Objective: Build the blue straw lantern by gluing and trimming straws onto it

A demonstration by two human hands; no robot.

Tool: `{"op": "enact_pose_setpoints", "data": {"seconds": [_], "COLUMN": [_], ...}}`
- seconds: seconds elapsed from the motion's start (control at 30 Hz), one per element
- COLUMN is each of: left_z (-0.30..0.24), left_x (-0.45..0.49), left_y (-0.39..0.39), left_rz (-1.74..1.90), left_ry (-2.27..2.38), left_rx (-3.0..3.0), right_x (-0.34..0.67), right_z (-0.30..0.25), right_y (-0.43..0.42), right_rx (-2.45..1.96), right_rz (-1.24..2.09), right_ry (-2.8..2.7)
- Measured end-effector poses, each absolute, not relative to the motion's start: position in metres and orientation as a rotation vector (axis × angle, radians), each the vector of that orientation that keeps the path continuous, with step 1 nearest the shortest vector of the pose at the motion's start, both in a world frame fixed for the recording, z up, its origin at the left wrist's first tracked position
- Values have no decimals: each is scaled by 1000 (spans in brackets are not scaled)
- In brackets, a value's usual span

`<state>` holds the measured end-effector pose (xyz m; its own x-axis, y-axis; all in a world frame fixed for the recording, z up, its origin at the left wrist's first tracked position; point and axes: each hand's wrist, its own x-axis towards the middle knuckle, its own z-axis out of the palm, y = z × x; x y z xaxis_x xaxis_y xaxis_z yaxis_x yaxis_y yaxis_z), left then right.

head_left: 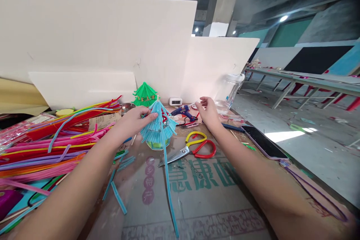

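My left hand (134, 119) grips the side of a light blue pipe-cleaner tree (158, 126) standing on a small clear cup on the cardboard. A long blue pipe cleaner (169, 189) hangs from the tree toward me. My right hand (207, 111) reaches past the tree, fingers loosely curled and holding nothing that I can see, near a blue glue gun (184, 111). Scissors (191, 148) with yellow and red handles lie just right of the tree.
A heap of coloured pipe cleaners (47, 140) fills the left. A green pipe-cleaner tree (144, 95) and a small white clock (175, 101) stand by the white boards. A clear jar (229, 90) and a phone (263, 141) sit near the right edge. Cut blue pieces (118, 195) lie loose.
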<state>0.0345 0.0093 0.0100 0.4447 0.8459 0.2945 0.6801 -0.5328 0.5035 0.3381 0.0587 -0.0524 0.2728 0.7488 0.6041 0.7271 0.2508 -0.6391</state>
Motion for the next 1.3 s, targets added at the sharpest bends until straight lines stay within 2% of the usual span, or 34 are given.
{"op": "enact_pose_setpoints", "data": {"seconds": [0.13,0.3,0.43,0.87,1.1,1.3], "left_z": [10,10,10,4,6,8], "left_x": [35,37,40,59,56,54], "left_y": [8,7,6,-1,0,-1], "left_rz": [764,783,811,985,872,840], "left_ry": [1303,1327,1334,1441,1449,1464], "left_rx": [2378,2396,2417,2359,2328,2385], "right_x": [314,274,252,227,230,230], "right_z": [-23,-14,-30,-53,-56,-53], "right_y": [7,-40,-46,-48,-46,-47], "right_rx": [-1205,-1218,-1194,-959,-919,-961], "right_rz": [8,435,535,1131,990,997], "right_ry": [-1479,-1929,-2042,-1414,-1373,-1404]}}
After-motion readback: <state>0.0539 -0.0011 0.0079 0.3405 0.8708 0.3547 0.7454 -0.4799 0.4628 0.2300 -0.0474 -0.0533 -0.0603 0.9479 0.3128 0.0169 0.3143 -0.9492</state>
